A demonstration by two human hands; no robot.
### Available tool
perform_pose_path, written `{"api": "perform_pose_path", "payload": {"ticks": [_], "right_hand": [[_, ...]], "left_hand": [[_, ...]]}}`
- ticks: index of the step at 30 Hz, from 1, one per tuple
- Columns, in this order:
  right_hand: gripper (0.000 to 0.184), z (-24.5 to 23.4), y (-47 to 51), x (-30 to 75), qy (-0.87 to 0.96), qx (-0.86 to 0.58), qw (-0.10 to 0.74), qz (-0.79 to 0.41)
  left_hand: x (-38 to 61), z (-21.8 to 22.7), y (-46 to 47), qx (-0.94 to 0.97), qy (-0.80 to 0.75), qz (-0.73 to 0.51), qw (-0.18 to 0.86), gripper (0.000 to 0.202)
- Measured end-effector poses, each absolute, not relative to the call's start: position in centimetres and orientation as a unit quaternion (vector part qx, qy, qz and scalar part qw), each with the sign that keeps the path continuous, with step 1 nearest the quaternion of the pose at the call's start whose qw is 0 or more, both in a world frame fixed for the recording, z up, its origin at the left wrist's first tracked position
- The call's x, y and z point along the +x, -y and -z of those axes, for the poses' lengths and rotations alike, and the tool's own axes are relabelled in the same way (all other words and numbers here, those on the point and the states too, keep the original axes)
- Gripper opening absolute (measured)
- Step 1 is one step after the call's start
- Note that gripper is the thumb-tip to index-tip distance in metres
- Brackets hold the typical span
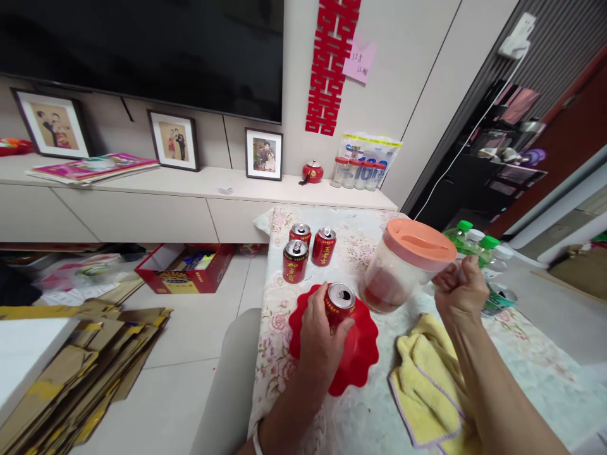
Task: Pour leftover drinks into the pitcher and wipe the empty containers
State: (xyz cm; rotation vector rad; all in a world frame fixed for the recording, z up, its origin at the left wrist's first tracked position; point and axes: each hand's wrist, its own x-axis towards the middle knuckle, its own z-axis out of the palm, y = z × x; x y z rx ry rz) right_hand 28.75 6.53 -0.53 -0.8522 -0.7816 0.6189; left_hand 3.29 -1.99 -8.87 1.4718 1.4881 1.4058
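Observation:
My left hand [323, 335] is wrapped round an opened red drink can [340, 304], which stands upright on a red scalloped plate [358, 363]. With my right hand [461, 289] I grip the handle of a clear plastic pitcher [391, 281]. The pitcher tilts slightly; it has an orange lid [420, 241] and reddish-brown liquid inside. Beyond the plate are three more red cans: one in front [295, 262], one behind it [300, 232] and one to the right [324, 248]. A folded yellow towel [427, 385] lies below the pitcher.
A floral tablecloth [279, 322] covers the table. Green-capped bottles [487, 249] and a green can [500, 297] stand beyond my right hand. Behind is a white cabinet [213, 193] with framed photos and jars. Flattened cardboard [90, 373] and a red box [187, 272] are on the floor.

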Motion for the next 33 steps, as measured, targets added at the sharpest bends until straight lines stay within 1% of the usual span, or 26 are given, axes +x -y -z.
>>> {"api": "perform_pose_path", "payload": {"ticks": [7,12,16,20,22,27,30,33], "right_hand": [[0.038,3.6,-6.5,28.7,0.315,-0.375,0.814,-0.313],[0.039,3.9,-6.4,28.6,0.319,-0.382,0.808,-0.314],[0.045,3.6,-6.5,28.4,0.333,-0.398,0.798,-0.307],[0.051,3.2,-6.4,28.3,0.341,-0.426,0.785,-0.294],[0.053,3.0,-6.2,28.2,0.345,-0.439,0.779,-0.287],[0.051,3.3,-5.9,28.4,0.353,-0.477,0.761,-0.262],[0.051,3.6,-5.2,29.4,0.357,-0.525,0.733,-0.246],[0.049,3.2,-2.9,31.0,0.367,-0.582,0.697,-0.201]], "left_hand": [[3.3,8.9,2.1,0.558,-0.564,-0.528,0.303,0.068],[3.2,8.9,2.1,0.557,-0.561,-0.532,0.302,0.071],[3.1,8.9,2.1,0.562,-0.559,-0.533,0.297,0.067],[3.2,8.8,2.0,0.564,-0.560,-0.531,0.291,0.062],[3.1,8.6,2.0,0.563,-0.564,-0.528,0.294,0.063],[2.9,8.1,2.0,0.556,-0.569,-0.518,0.315,0.068],[2.8,7.8,2.1,0.555,-0.577,-0.504,0.325,0.069],[2.8,7.8,2.1,0.557,-0.582,-0.498,0.320,0.070]]}}
